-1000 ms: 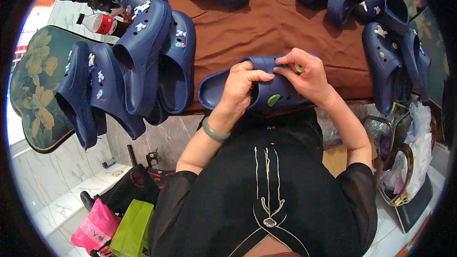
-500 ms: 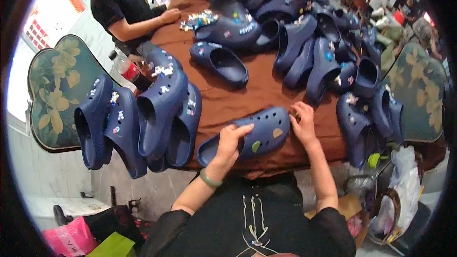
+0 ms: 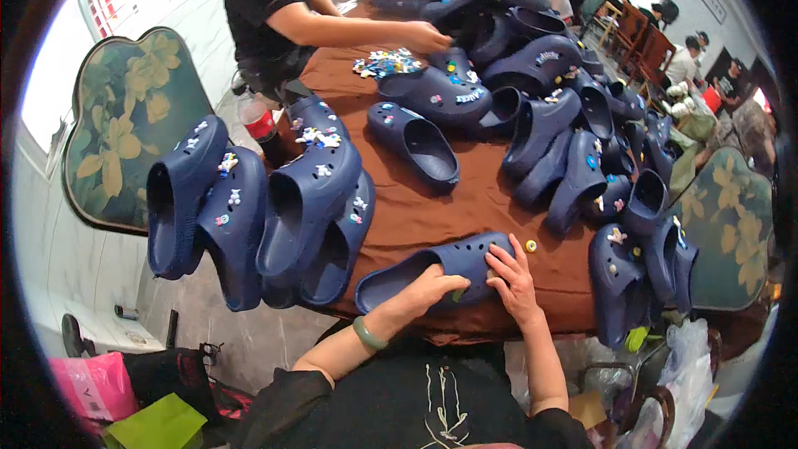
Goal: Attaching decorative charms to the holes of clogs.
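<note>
A navy blue clog (image 3: 399, 280) with holes in its upper lies on its sole at the table's near edge, toe to the right. My left hand (image 3: 424, 289) grips it, fingers inside the foot opening and thumb across the upper, partly covering a green charm (image 3: 457, 294). My right hand (image 3: 514, 281) is closed on the toe, its bent fingertips pressed against the upper. Whatever lies under those fingertips is hidden. Just beyond the right hand, a small round yellow-and-white charm (image 3: 531, 245) lies on the brown tablecloth (image 3: 399, 226).
Decorated clogs (image 3: 307, 191) stand at the left edge, more clogs (image 3: 617, 274) at the right. A large heap of clogs (image 3: 532, 66) fills the far side beside a charm pile (image 3: 386, 63). A co-worker's arm (image 3: 366, 31) reaches over the table. A bottle (image 3: 258, 120) stands at left.
My right hand has moved from the table beyond the toe onto the clog's toe. My left thumb has shifted toward the green charm. The co-worker's arm has reached rightward; the view has shifted.
</note>
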The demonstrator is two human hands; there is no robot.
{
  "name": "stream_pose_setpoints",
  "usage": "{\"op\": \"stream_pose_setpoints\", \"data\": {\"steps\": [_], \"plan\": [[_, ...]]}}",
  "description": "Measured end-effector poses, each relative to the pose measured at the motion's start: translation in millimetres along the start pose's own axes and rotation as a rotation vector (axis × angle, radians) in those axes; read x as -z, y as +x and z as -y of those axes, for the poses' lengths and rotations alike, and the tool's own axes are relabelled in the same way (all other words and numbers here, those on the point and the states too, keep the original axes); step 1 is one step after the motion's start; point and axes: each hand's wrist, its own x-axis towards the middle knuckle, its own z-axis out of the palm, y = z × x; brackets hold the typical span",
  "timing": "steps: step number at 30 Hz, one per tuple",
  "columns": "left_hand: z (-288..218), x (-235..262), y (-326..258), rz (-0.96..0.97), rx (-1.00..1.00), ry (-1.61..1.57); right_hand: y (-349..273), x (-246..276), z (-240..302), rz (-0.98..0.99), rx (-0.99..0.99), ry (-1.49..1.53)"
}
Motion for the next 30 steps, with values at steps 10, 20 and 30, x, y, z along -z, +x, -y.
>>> {"op": "stream_pose_setpoints", "data": {"steps": [10,20,30], "plan": [[-14,-14,-7,-0.049,-0.025,0.033,12,-22,9,-0.346,-0.052,-0.119],[-15,-14,-12,-0.201,-0.076,0.288,-11,-1,-30,-0.504,-0.317,-0.06],[-10,-14,-29,-0.257,-0.129,0.337,-12,-7,44,-0.194,0.111,-0.083]]}}
